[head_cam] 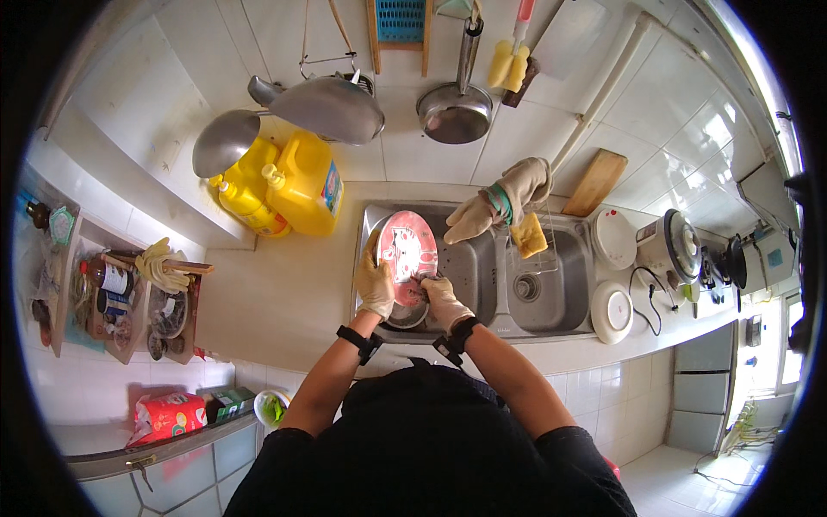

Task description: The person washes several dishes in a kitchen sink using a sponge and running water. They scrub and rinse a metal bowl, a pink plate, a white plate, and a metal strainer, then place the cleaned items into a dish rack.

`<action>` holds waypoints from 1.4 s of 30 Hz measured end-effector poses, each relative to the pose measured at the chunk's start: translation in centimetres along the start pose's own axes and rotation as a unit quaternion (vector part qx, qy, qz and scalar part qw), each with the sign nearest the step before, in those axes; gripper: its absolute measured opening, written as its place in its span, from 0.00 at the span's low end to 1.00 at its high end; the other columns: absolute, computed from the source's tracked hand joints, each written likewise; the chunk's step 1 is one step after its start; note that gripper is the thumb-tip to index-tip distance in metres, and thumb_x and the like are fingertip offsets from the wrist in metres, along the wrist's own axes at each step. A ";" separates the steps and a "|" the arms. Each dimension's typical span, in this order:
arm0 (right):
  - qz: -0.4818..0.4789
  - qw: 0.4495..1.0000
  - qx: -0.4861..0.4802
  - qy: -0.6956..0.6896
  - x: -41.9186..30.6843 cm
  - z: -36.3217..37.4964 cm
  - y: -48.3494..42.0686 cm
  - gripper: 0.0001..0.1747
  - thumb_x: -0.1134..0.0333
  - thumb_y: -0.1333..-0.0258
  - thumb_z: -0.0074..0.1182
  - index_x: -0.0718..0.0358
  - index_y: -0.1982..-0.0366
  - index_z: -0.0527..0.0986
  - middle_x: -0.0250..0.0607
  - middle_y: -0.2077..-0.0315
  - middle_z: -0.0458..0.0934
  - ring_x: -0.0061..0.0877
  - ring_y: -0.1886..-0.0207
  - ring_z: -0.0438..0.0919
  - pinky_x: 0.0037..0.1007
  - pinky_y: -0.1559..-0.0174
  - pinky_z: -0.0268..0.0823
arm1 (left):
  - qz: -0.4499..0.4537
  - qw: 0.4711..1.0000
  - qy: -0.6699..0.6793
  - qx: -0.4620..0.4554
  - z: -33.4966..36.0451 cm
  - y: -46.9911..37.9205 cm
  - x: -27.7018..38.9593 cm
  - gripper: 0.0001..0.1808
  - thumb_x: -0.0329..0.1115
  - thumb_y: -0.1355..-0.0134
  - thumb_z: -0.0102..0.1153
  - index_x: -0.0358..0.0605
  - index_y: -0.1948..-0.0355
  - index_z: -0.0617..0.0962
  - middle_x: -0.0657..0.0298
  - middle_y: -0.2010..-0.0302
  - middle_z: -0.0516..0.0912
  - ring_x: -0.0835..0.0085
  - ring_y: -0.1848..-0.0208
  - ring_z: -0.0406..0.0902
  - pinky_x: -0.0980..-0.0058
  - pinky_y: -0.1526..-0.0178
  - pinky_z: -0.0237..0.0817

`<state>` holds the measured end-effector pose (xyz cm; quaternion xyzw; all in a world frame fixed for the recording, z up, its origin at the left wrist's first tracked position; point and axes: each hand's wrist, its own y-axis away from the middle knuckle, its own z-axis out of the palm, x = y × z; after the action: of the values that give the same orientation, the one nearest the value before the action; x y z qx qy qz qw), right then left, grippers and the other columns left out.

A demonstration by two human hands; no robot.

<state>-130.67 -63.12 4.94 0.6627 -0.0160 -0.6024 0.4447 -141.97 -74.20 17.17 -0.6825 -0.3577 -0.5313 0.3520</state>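
Observation:
A pink plate with a white cartoon cat [407, 252] is tilted up over the left basin of a steel double sink [475, 284]. My left hand [376, 283], in a pale glove, grips its left edge. My right hand [444, 300], gloved too, is at the plate's lower right edge with something dark, perhaps a scrubber, at the fingertips; what it is cannot be told. Below the plate a round metal bowl [407, 316] shows in the basin, partly hidden. To the right a yellow sponge [528, 234] rests on a wire rack [546, 258] over the right basin.
Beige gloves [501, 200] hang over the sink's back edge. White plates [612, 312] and a rice cooker [669, 245] with a cable stand right of the sink. Yellow detergent jugs [310, 184] are at the back left. A saucepan [455, 113] and a wok [329, 108] hang on the wall.

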 end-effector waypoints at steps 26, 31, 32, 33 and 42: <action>-0.384 0.729 0.005 0.567 -5.0 -0.6 6.9 0.16 0.67 0.43 0.52 0.60 0.53 0.75 0.53 0.57 0.73 0.42 0.59 0.78 0.37 0.59 0.73 | -0.075 0.993 0.047 -0.077 -2.0 -1.7 -3.9 0.30 0.55 0.30 0.47 0.40 0.40 0.74 0.58 0.48 0.79 0.71 0.50 0.74 0.72 0.46 0.65; -0.519 0.795 0.102 0.298 -7.7 1.5 3.0 0.12 0.69 0.43 0.51 0.65 0.58 0.74 0.53 0.65 0.77 0.45 0.62 0.77 0.38 0.60 0.71 | -0.042 0.979 0.088 -0.178 0.5 0.1 -3.8 0.29 0.54 0.31 0.50 0.40 0.41 0.75 0.55 0.48 0.81 0.71 0.48 0.76 0.72 0.44 0.65; -0.535 0.794 0.092 0.274 -7.4 2.9 3.0 0.10 0.72 0.44 0.51 0.66 0.60 0.75 0.53 0.63 0.78 0.47 0.60 0.76 0.38 0.56 0.70 | -0.038 0.974 0.108 -0.196 0.7 0.1 -3.7 0.28 0.54 0.32 0.51 0.40 0.44 0.75 0.54 0.50 0.82 0.66 0.50 0.77 0.70 0.46 0.66; -0.535 0.793 0.051 0.286 -6.7 3.5 3.5 0.10 0.75 0.47 0.53 0.66 0.61 0.75 0.51 0.62 0.77 0.44 0.59 0.75 0.37 0.53 0.69 | -0.028 0.984 0.060 -0.163 0.8 0.1 -3.6 0.28 0.53 0.31 0.51 0.39 0.44 0.76 0.54 0.51 0.82 0.65 0.50 0.78 0.69 0.47 0.67; -0.445 0.742 0.069 0.497 -4.4 -1.8 3.1 0.17 0.73 0.49 0.55 0.61 0.55 0.72 0.50 0.55 0.70 0.42 0.55 0.76 0.39 0.53 0.71 | -0.116 0.983 0.024 -0.143 -0.6 -0.2 -2.7 0.28 0.55 0.31 0.49 0.39 0.48 0.77 0.66 0.66 0.79 0.78 0.63 0.71 0.75 0.59 0.66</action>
<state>-128.78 -61.51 10.01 0.8288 0.4623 -0.3145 0.0237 -142.85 -74.92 14.68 -0.6668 -0.3465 -0.6302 0.1954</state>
